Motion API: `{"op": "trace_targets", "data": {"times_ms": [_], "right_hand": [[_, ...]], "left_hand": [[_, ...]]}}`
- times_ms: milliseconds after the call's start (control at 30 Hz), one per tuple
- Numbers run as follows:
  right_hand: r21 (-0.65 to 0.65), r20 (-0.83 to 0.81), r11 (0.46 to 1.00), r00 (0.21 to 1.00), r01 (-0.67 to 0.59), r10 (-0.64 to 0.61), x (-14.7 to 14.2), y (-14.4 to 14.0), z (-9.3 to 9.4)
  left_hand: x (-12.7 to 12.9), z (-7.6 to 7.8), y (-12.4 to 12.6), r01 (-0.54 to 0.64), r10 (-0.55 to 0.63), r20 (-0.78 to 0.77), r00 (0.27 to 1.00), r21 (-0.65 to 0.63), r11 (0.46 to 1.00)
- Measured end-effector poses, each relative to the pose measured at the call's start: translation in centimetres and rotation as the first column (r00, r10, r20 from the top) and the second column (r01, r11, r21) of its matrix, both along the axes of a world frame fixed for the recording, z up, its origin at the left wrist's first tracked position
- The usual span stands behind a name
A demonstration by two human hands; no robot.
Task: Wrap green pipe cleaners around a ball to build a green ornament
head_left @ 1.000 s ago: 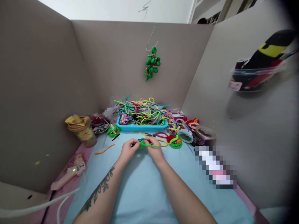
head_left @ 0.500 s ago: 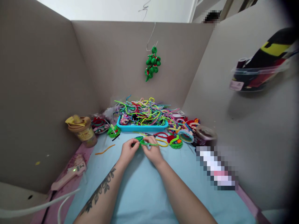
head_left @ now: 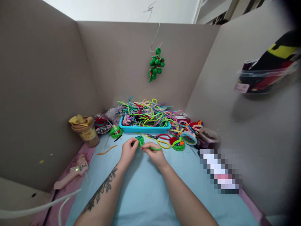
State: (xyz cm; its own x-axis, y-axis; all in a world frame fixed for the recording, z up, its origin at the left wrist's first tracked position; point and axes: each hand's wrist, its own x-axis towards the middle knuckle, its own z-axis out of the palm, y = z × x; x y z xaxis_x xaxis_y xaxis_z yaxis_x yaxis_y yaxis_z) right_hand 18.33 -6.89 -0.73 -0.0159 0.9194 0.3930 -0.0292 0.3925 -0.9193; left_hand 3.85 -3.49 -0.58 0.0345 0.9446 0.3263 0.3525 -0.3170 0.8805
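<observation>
My left hand pinches a small green fuzzy piece made of pipe cleaner, with some dark blue at its top. A bright green pipe cleaner runs from that piece across the fingers of my right hand, which is closed on it. Both hands are held over the light blue cloth, close together. Just beyond them lie scissors with red and yellow handles. To their right sits a green and red pipe-cleaner figure. Another green figure lies to the left, behind a short black piece.
A blue tray heaped with coloured pipe cleaners stands at the back. An orange pipe cleaner lies left. A cup and a pink glue gun are farther left. A jar stands right. Green pieces hang above.
My right hand has drawn slightly away from my left, and more of the green piece shows between them. The whole view has shifted a little.
</observation>
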Motion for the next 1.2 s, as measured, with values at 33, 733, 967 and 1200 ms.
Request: {"op": "trace_targets", "data": {"times_ms": [33,733,967,1200], "right_hand": [[-0.030,-0.052,0.999,0.999,-0.012,0.010,0.2,0.1,-0.1],[0.228,0.314,0.913,0.862,0.339,-0.399,0.5,1.7,-1.8],[0.153,0.255,0.943,0.910,0.295,-0.326,0.5,2.4,-2.0],[0.320,0.441,0.895,0.787,0.312,-0.432,1.4,2.7,-2.0]], "left_hand": [[0.0,0.0,0.0,0.000,0.000,0.003,1.000,0.000,1.000],[0.9,-1.1,-0.7,0.107,-0.062,-0.247,0.967,0.173,0.979],[0.6,-1.4,-0.3,0.131,-0.067,-0.271,0.960,0.227,0.965],[0.0,-1.1,0.2,0.236,-0.103,-0.411,0.906,0.288,0.928]]}}
